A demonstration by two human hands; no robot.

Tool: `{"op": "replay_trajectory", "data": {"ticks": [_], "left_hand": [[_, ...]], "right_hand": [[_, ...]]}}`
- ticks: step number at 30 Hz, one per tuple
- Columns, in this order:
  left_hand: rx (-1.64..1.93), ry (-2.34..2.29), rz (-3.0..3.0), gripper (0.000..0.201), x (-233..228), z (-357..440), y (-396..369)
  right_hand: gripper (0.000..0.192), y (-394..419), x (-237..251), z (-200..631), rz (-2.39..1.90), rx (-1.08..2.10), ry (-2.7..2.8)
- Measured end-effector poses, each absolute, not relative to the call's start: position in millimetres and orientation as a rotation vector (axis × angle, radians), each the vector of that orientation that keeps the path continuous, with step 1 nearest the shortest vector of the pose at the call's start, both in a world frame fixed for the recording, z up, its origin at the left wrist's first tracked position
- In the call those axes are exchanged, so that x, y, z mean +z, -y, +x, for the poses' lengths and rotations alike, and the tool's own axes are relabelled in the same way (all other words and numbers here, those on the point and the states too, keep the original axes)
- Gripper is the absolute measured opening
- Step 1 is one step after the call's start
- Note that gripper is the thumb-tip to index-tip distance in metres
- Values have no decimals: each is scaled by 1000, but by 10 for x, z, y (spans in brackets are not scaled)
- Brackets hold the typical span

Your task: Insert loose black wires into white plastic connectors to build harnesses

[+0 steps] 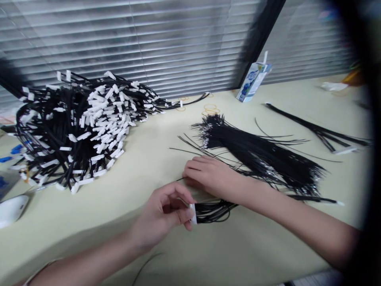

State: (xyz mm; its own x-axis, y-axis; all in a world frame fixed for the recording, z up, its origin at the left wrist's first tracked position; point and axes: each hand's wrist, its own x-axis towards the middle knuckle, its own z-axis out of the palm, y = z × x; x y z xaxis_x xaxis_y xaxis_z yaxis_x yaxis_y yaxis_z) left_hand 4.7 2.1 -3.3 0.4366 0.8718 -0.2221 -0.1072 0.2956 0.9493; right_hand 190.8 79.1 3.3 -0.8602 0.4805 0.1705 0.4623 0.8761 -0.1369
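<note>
Wire-into-connector assembly step judged in hand. A white connector (pixel 193 213) with black wires (pixel 212 210) fanning out to its right is pinched between thumb and fingers of the left hand (pixel 162 216), lower centre of frame. The right hand (pixel 208 174) is laid flat just above it, fingers extended and loosely together, pressed on a loose wire (pixel 190 152) at the near edge of the loose wire bundle (pixel 256 153), centre right. Finished harnesses are heaped in a pile (pixel 74 127) at upper left. Rubber bands (pixel 210 109) and a drink carton (pixel 253 81) sit at the back of the table (pixel 253 246). The next move is judged to call for one single wire being separated and its end lined up with the connector.
</note>
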Motion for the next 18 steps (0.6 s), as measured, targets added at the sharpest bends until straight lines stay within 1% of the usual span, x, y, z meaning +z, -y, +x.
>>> {"op": "replay_trajectory", "data": {"ticks": [3, 6, 10, 13, 15, 16, 18], "left_hand": [[769, -892, 1084, 13, -24, 55, -18], [766, -889, 1094, 12, -35, 49, -20], [786, -896, 1066, 14, -65, 32, -22], [855, -886, 1005, 13, -70, 33, -31], [894, -875, 973, 12, -55, 40, -37], [908, -869, 957, 12, -44, 43, -40], [934, -868, 917, 13, -20, 49, -43]], "right_hand": [[11, -763, -2, 1857, -707, 36, 2855], [13, -759, -29, 1829, -740, 10, 2812], [14, -771, 51, 1852, -931, 44, 2643], [12, -731, 214, 1907, -1056, 310, 2322], [10, -665, 315, 1941, -1029, 497, 2119], [8, -623, 349, 1952, -990, 541, 2070], [7, -533, 378, 1958, -890, 513, 2074]]}}
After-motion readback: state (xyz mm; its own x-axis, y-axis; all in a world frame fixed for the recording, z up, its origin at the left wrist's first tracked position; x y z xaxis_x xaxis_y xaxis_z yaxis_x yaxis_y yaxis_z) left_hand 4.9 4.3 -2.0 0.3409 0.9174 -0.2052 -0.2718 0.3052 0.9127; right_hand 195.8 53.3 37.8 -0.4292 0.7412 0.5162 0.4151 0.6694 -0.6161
